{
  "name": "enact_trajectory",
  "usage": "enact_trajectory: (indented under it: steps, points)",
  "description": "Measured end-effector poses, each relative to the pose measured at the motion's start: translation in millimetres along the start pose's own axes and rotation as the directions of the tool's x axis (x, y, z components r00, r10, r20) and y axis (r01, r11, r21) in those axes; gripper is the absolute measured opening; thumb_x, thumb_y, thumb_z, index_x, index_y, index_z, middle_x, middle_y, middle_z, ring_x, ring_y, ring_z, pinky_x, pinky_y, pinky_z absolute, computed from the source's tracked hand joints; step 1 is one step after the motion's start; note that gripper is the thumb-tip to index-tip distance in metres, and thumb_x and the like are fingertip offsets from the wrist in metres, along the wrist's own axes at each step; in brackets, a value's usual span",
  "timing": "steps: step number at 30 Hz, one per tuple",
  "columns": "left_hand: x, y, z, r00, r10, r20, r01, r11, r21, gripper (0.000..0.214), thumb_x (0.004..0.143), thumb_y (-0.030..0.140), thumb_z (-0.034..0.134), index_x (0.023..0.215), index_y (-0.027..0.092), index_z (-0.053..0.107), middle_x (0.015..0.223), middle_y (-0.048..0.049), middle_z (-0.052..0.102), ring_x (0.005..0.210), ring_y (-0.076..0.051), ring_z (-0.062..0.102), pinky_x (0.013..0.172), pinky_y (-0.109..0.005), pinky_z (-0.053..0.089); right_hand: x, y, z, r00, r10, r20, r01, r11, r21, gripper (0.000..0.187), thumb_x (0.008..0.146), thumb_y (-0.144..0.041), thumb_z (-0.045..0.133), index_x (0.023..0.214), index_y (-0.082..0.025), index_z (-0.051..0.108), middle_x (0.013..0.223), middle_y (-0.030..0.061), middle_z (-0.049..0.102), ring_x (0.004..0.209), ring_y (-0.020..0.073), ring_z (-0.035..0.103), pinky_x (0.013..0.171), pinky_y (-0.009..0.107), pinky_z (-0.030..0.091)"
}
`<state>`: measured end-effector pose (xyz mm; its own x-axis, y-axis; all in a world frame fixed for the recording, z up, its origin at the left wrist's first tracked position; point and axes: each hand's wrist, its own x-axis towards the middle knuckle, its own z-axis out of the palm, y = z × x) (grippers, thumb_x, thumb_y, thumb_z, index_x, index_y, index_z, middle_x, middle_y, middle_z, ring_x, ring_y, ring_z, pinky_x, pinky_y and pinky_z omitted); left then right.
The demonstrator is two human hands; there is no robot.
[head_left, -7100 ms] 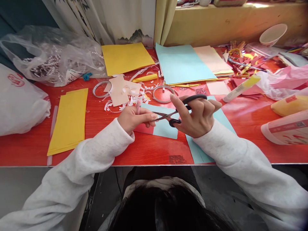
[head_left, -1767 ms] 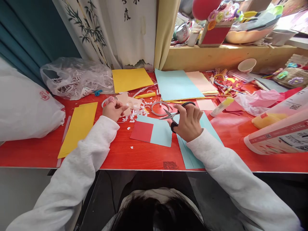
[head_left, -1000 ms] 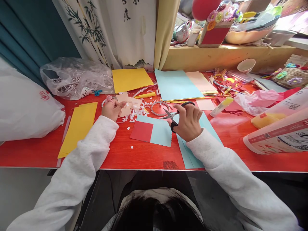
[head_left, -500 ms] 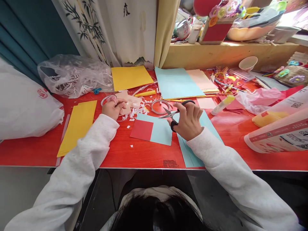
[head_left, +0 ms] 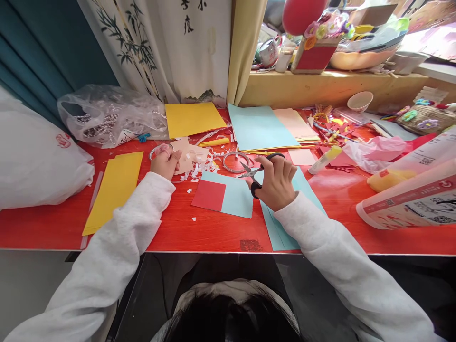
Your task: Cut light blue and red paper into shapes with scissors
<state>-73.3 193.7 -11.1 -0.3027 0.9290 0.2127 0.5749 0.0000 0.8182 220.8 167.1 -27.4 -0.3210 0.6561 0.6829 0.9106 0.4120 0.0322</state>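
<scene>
My right hand is closed round black-handled scissors, blades parted and pointing left above a light blue and red sheet. My left hand rests curled on the red table, fingers pinched on a small pink piece beside a tape ring. Pale peach paper and white paper shreds lie just right of that hand. A second tape ring lies between the hands.
Yellow sheets lie at the left, more yellow, light blue and peach paper at the back. Plastic bags sit at the left. A glue stick, paper scraps and a bowl crowd the right.
Since seven seconds ago my left hand has moved away from the scissors to the left, with the pink piece. Over the last second both hands have stayed almost still.
</scene>
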Motion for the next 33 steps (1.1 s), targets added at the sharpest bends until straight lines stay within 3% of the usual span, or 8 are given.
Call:
enact_trajectory:
  steps: [4, 8, 14, 20, 24, 27, 31, 33]
  points:
    - [4.6, -6.1, 2.7, 0.999, 0.008, -0.043, -0.004, 0.997, 0.075, 0.011, 0.073, 0.029, 0.054, 0.073, 0.020, 0.047, 0.059, 0.0019, 0.056, 0.051, -0.011, 0.051, 0.051, -0.022, 0.041, -0.6, 0.3, 1.5, 1.000, -0.005, -0.012, 0.005, 1.000, 0.021, 0.051, 0.072, -0.029, 0.055, 0.118, -0.018, 0.036, 0.098, 0.0102, 0.039, 0.093, 0.0260, 0.035, 0.076, 0.036, 0.025]
    - [4.3, -2.0, 1.7, 0.989, 0.108, -0.105, -0.093, 0.986, 0.141, 0.026, 0.060, 0.030, 0.068, 0.078, 0.018, 0.052, 0.088, -0.0043, 0.061, 0.079, -0.016, 0.056, 0.072, -0.027, 0.045, -0.4, 0.4, 2.3, 1.000, -0.008, -0.028, 0.008, 1.000, 0.014, 0.051, 0.071, -0.031, 0.057, 0.116, -0.018, 0.037, 0.097, 0.0095, 0.040, 0.091, 0.0251, 0.036, 0.075, 0.035, 0.025]
    - [0.6, 1.7, -1.1, 0.996, 0.093, -0.004, -0.092, 0.988, 0.125, 0.028, 0.083, 0.038, 0.038, 0.092, 0.019, 0.058, 0.058, 0.0011, 0.055, 0.054, -0.012, 0.053, 0.057, -0.025, 0.043, 0.6, -1.1, -1.6, 1.000, -0.003, -0.007, 0.003, 1.000, 0.022, 0.052, 0.071, -0.030, 0.058, 0.116, -0.017, 0.038, 0.098, 0.0094, 0.041, 0.092, 0.0248, 0.036, 0.075, 0.035, 0.024]
    - [0.7, 4.5, -1.7, 0.991, 0.111, -0.078, -0.090, 0.969, 0.231, 0.018, 0.067, 0.036, 0.061, 0.071, 0.019, 0.057, 0.077, -0.0023, 0.061, 0.080, -0.019, 0.057, 0.080, -0.033, 0.044, 0.7, -2.6, -3.5, 1.000, -0.002, 0.013, 0.002, 0.999, 0.038, 0.053, 0.069, -0.029, 0.058, 0.116, -0.018, 0.038, 0.098, 0.0087, 0.041, 0.093, 0.0247, 0.037, 0.077, 0.035, 0.024]
    - [-0.1, 6.1, -2.6, 0.996, 0.089, -0.014, -0.083, 0.964, 0.252, 0.020, 0.069, 0.031, 0.060, 0.088, 0.022, 0.059, 0.073, 0.0004, 0.062, 0.075, -0.017, 0.059, 0.074, -0.030, 0.045, 1.0, -2.7, -3.5, 1.000, 0.001, 0.018, -0.002, 0.999, 0.045, 0.053, 0.066, -0.023, 0.058, 0.116, -0.018, 0.039, 0.097, 0.0082, 0.042, 0.093, 0.0244, 0.037, 0.077, 0.035, 0.024]
    - [0.8, 5.1, -2.9, 0.999, 0.040, -0.001, -0.038, 0.963, 0.267, 0.022, 0.071, 0.041, 0.057, 0.076, 0.020, 0.061, 0.062, -0.0003, 0.060, 0.069, -0.018, 0.058, 0.069, -0.030, 0.045, 1.1, -2.7, -4.1, 1.000, 0.005, 0.028, -0.007, 0.999, 0.052, 0.052, 0.067, -0.022, 0.057, 0.115, -0.018, 0.040, 0.098, 0.0084, 0.042, 0.093, 0.0243, 0.037, 0.077, 0.035, 0.024]
    - [2.1, 2.8, -2.3, 0.996, 0.085, 0.041, -0.092, 0.973, 0.213, 0.026, 0.067, 0.032, 0.061, 0.090, 0.021, 0.062, 0.086, -0.0017, 0.065, 0.086, -0.018, 0.058, 0.076, -0.029, 0.042, 0.7, -2.6, -4.3, 0.999, 0.004, 0.035, -0.006, 0.998, 0.065, 0.051, 0.068, -0.023, 0.057, 0.116, -0.018, 0.040, 0.099, 0.0089, 0.042, 0.093, 0.0246, 0.037, 0.077, 0.035, 0.024]
    - [2.1, 1.4, -1.3, 0.995, 0.058, 0.076, -0.069, 0.985, 0.158, 0.027, 0.069, 0.034, 0.059, 0.092, 0.021, 0.061, 0.078, -0.0012, 0.065, 0.077, -0.016, 0.059, 0.072, -0.028, 0.043, 0.5, -2.7, -4.4, 0.999, 0.004, 0.038, -0.006, 0.998, 0.069, 0.050, 0.069, -0.025, 0.057, 0.116, -0.019, 0.039, 0.099, 0.0089, 0.042, 0.093, 0.0246, 0.037, 0.077, 0.035, 0.024]
